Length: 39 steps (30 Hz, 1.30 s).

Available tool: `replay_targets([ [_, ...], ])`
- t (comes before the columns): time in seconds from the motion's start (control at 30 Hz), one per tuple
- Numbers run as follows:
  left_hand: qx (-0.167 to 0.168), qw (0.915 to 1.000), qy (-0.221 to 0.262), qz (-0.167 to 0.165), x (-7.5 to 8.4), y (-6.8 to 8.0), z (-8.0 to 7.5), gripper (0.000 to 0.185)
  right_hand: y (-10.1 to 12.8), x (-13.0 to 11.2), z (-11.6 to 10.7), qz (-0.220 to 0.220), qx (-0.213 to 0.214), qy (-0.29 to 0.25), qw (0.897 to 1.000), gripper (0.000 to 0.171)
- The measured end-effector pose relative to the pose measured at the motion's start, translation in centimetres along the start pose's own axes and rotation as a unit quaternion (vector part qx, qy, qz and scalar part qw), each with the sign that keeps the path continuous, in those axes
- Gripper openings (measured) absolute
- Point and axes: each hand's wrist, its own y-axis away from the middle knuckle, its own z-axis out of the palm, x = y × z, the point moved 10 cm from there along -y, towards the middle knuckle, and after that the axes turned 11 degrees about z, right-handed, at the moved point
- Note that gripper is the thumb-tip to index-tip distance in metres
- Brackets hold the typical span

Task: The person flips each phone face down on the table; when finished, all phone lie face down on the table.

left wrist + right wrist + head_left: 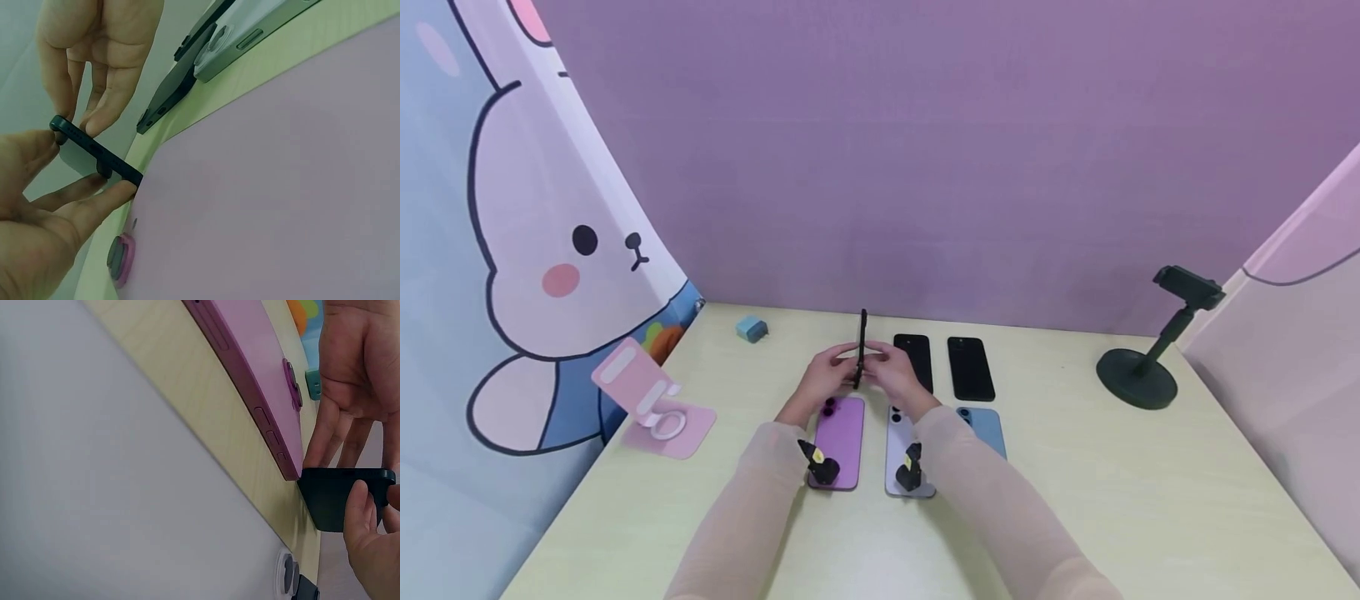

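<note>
This looks like a small staged booth for showing or filming phones rather than a lived-in room. A plain purple backdrop closes off the back, and printed cartoon panels (a big rabbit on the left one) stand at both sides of a pale yellow-green table. On it, several phones lie face down in neat rows, with a pink folding phone stand on the left, a dark round-based phone holder on the right, and a small blue charger plug near the back.
</note>
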Motion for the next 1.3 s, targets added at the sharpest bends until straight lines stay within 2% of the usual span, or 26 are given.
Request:
replay_targets([
  [0.4, 0.002, 0.9999, 0.012, -0.01, -0.3, 0.0, -0.1, 0.034, 0.2, -0.1, 0.1, 0.0, -0.008, 0.0, 1.0, 0.04],
  [0.6, 0.02, 0.9995, -0.025, 0.001, 0.2, -0.2, -0.6, 0.032, 0.1, 0.4, 0.1, 0.011, 0.011, 0.069, 0.997, 0.036],
  [0.7, 0.014, 0.999, -0.039, 0.014, 0.8, -0.3, -0.5, 0.037, 0.1, 0.8, 0.0, 0.02, 0.024, 0.101, 0.994, 0.036],
  [0.83, 0.006, 0.9975, -0.061, 0.035, 1.6, -0.3, -0.5, 0.044, 0.2, 1.0, 0.3, 0.026, 0.02, 0.122, 0.992, 0.036],
  [0.97, 0.01, 0.9949, -0.088, 0.05, 2.0, -0.4, -0.8, 0.039, 0.1, 1.3, 0.4, 0.036, 0.013, 0.144, 0.989, 0.037],
  [1.1, 0.024, 0.988, -0.144, 0.049, 2.1, -0.2, -1.5, 0.034, 0.1, 1.5, 0.2, 0.041, 0.027, 0.164, 0.985, 0.037],
  [1.3, 0.044, 0.9683, -0.243, 0.035, 1.9, 0.1, -2.9, 0.031, -1.2, 2.2, 0.0, 0.013, 0.051, 0.223, 0.973, 0.035],
])
